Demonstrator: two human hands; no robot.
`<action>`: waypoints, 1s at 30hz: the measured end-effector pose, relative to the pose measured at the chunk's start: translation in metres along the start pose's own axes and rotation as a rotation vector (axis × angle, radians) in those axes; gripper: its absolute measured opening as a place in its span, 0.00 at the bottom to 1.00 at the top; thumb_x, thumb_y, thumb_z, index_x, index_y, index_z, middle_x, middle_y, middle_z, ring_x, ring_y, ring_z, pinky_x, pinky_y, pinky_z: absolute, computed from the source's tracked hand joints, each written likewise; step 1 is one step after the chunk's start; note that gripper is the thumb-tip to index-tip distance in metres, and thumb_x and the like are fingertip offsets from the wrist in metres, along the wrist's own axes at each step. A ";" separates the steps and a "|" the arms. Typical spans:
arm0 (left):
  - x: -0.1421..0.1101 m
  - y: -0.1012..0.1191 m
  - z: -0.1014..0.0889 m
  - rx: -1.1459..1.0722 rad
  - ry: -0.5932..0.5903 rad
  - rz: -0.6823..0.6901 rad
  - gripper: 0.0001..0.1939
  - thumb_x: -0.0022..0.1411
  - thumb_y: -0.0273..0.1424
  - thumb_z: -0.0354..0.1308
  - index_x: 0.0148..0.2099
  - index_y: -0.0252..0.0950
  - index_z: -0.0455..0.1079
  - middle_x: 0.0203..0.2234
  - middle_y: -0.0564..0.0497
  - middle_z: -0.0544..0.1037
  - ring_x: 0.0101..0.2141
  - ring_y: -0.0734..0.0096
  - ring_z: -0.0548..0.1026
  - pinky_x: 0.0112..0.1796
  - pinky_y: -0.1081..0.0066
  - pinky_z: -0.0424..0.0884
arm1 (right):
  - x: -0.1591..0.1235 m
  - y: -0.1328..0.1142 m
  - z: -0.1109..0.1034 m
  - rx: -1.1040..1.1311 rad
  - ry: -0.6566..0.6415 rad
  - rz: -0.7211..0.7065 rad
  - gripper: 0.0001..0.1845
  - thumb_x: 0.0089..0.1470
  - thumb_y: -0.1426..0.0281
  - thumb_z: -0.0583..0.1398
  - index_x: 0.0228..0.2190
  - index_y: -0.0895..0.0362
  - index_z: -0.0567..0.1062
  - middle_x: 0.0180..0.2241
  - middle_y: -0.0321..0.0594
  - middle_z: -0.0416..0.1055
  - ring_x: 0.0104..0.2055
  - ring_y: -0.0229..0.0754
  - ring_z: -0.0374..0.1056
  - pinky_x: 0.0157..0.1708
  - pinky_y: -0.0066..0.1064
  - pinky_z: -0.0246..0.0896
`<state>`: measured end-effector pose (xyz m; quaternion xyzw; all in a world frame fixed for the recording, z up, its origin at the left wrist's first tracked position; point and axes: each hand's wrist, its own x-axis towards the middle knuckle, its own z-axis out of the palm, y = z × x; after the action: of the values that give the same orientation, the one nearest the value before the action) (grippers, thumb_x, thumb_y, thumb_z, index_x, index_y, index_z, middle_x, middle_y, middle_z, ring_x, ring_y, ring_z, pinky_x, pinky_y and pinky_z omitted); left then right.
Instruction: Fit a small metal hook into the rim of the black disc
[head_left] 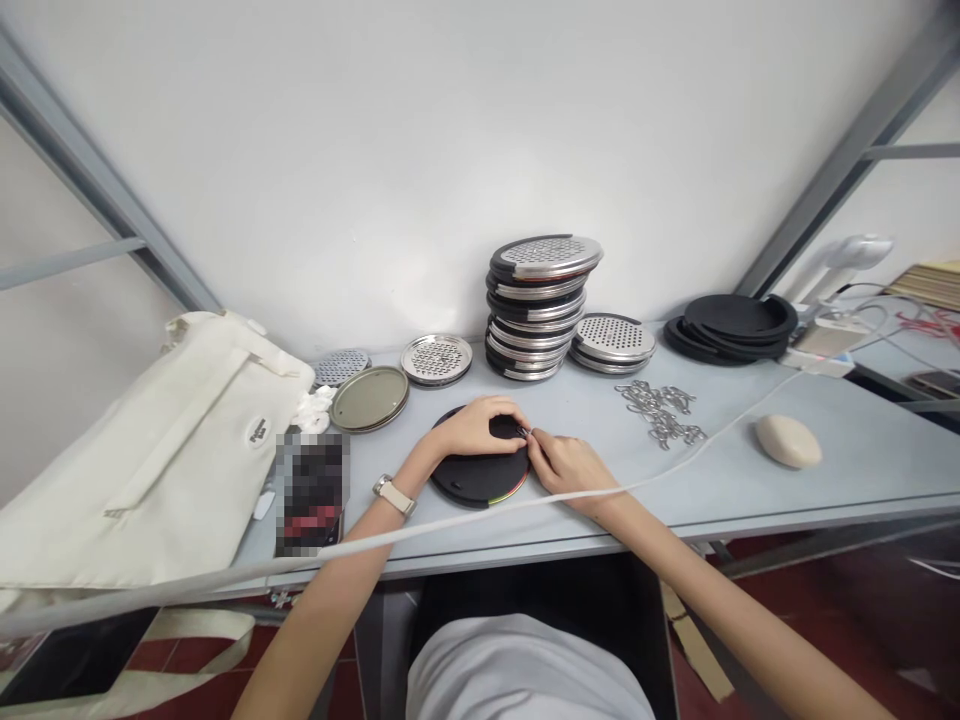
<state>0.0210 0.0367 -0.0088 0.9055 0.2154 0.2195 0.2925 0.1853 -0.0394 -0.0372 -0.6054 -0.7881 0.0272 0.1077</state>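
A round black disc lies on the table in front of me, with a thin coloured rim showing at its lower right edge. My left hand rests over the disc's upper part, thumb and index finger pinched together at its right side. At that same spot my right hand pinches from the right, its fingertips meeting the left ones. A small shiny metal clip shows between the fingertips; its shape is mostly hidden. Several loose metal clips lie in a pile to the right.
Behind my hands stands a tall stack of round graters, with more grater discs beside it. Black round covers lie back right, near a cream rounded object. A white cable crosses in front. A white bag leans left.
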 end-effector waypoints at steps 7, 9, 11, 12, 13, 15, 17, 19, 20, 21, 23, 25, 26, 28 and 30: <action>0.000 -0.001 -0.001 -0.041 -0.005 0.018 0.11 0.50 0.28 0.56 0.39 0.34 0.70 0.35 0.50 0.74 0.38 0.73 0.70 0.44 0.72 0.62 | 0.000 0.000 0.000 -0.009 0.016 -0.005 0.19 0.59 0.65 0.40 0.32 0.57 0.66 0.25 0.41 0.72 0.23 0.37 0.66 0.23 0.29 0.41; 0.000 -0.001 -0.002 -0.051 -0.011 0.011 0.11 0.50 0.28 0.57 0.39 0.34 0.70 0.35 0.50 0.74 0.38 0.73 0.70 0.44 0.72 0.63 | 0.000 0.000 0.000 -0.006 0.016 -0.002 0.18 0.59 0.65 0.40 0.32 0.57 0.66 0.25 0.40 0.73 0.24 0.37 0.66 0.23 0.29 0.41; 0.000 -0.001 -0.002 -0.063 -0.016 0.008 0.11 0.50 0.29 0.57 0.39 0.34 0.70 0.35 0.50 0.74 0.38 0.73 0.70 0.44 0.72 0.63 | -0.001 0.000 -0.001 -0.001 0.019 -0.001 0.18 0.59 0.65 0.40 0.32 0.57 0.66 0.26 0.40 0.73 0.24 0.37 0.66 0.24 0.29 0.42; 0.000 -0.001 -0.002 -0.067 -0.017 0.009 0.11 0.51 0.29 0.57 0.39 0.34 0.71 0.35 0.50 0.74 0.38 0.73 0.70 0.43 0.72 0.63 | -0.001 0.000 -0.001 0.001 0.019 -0.001 0.18 0.59 0.65 0.40 0.32 0.57 0.66 0.26 0.40 0.73 0.24 0.37 0.67 0.24 0.29 0.42; 0.000 -0.002 -0.003 -0.070 -0.017 0.010 0.11 0.50 0.29 0.57 0.39 0.34 0.71 0.35 0.49 0.74 0.38 0.73 0.70 0.43 0.72 0.63 | -0.001 0.000 -0.001 0.004 0.019 -0.002 0.18 0.59 0.65 0.40 0.32 0.57 0.66 0.26 0.40 0.73 0.24 0.37 0.67 0.24 0.29 0.42; 0.000 -0.002 -0.003 -0.073 -0.016 0.010 0.12 0.50 0.29 0.57 0.39 0.34 0.71 0.35 0.49 0.74 0.38 0.73 0.70 0.43 0.73 0.63 | -0.001 0.000 -0.001 0.006 0.015 -0.003 0.18 0.59 0.65 0.40 0.32 0.57 0.66 0.25 0.40 0.73 0.24 0.37 0.67 0.24 0.29 0.42; 0.000 -0.003 -0.003 -0.077 -0.015 0.008 0.12 0.50 0.29 0.57 0.39 0.34 0.71 0.35 0.49 0.74 0.38 0.72 0.70 0.43 0.73 0.63 | -0.001 0.000 -0.001 0.005 0.012 -0.001 0.18 0.58 0.65 0.41 0.32 0.57 0.66 0.25 0.40 0.73 0.24 0.37 0.67 0.24 0.29 0.42; 0.000 -0.003 -0.003 -0.082 -0.017 0.005 0.12 0.50 0.29 0.57 0.40 0.33 0.71 0.35 0.49 0.74 0.38 0.72 0.71 0.43 0.73 0.63 | -0.001 0.000 -0.002 0.001 0.011 0.003 0.18 0.58 0.65 0.41 0.32 0.57 0.67 0.26 0.41 0.73 0.24 0.36 0.66 0.24 0.29 0.42; 0.000 -0.003 -0.004 -0.084 -0.020 0.004 0.13 0.50 0.29 0.57 0.40 0.33 0.71 0.36 0.49 0.74 0.38 0.72 0.71 0.44 0.73 0.63 | 0.000 0.000 -0.002 0.000 0.010 0.005 0.18 0.58 0.65 0.41 0.32 0.57 0.67 0.26 0.41 0.73 0.24 0.36 0.66 0.24 0.29 0.42; 0.000 -0.003 -0.004 -0.085 -0.024 0.003 0.13 0.50 0.29 0.57 0.40 0.33 0.71 0.36 0.49 0.74 0.39 0.72 0.71 0.44 0.73 0.63 | 0.000 0.000 -0.002 -0.002 0.011 0.006 0.18 0.58 0.65 0.41 0.32 0.57 0.67 0.26 0.40 0.73 0.24 0.36 0.66 0.24 0.28 0.42; 0.000 -0.003 -0.004 -0.083 -0.030 -0.003 0.14 0.49 0.28 0.57 0.41 0.34 0.71 0.37 0.49 0.74 0.39 0.72 0.70 0.44 0.73 0.63 | 0.000 -0.001 -0.002 -0.003 0.016 0.006 0.18 0.58 0.65 0.41 0.32 0.57 0.67 0.26 0.40 0.73 0.24 0.36 0.66 0.24 0.28 0.42; 0.000 -0.004 -0.004 -0.076 -0.029 -0.010 0.15 0.48 0.28 0.58 0.41 0.34 0.71 0.37 0.49 0.74 0.39 0.72 0.70 0.44 0.73 0.63 | -0.001 -0.001 -0.003 -0.005 0.023 0.000 0.18 0.58 0.66 0.41 0.32 0.57 0.67 0.26 0.40 0.73 0.24 0.36 0.66 0.24 0.28 0.42; 0.000 -0.004 -0.004 -0.073 -0.026 -0.012 0.15 0.48 0.27 0.58 0.41 0.34 0.71 0.37 0.49 0.74 0.39 0.72 0.70 0.44 0.73 0.63 | -0.001 -0.001 -0.003 -0.006 0.026 -0.002 0.18 0.58 0.66 0.41 0.32 0.57 0.67 0.25 0.40 0.73 0.23 0.36 0.66 0.24 0.28 0.42; 0.000 -0.005 -0.003 -0.070 -0.021 -0.015 0.15 0.47 0.27 0.58 0.41 0.34 0.71 0.37 0.50 0.74 0.39 0.72 0.70 0.44 0.73 0.63 | -0.001 -0.002 -0.003 -0.009 0.028 -0.003 0.18 0.58 0.66 0.41 0.31 0.57 0.67 0.25 0.40 0.73 0.23 0.35 0.66 0.24 0.28 0.42; 0.000 -0.005 -0.002 -0.070 -0.018 -0.015 0.14 0.47 0.26 0.57 0.40 0.34 0.71 0.37 0.50 0.74 0.39 0.72 0.70 0.44 0.73 0.63 | -0.001 -0.002 -0.002 -0.012 0.027 0.000 0.18 0.58 0.66 0.41 0.31 0.57 0.67 0.25 0.40 0.72 0.23 0.35 0.65 0.24 0.28 0.42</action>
<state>0.0181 0.0409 -0.0100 0.8950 0.2117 0.2168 0.3272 0.1841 -0.0406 -0.0348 -0.6065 -0.7866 0.0143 0.1147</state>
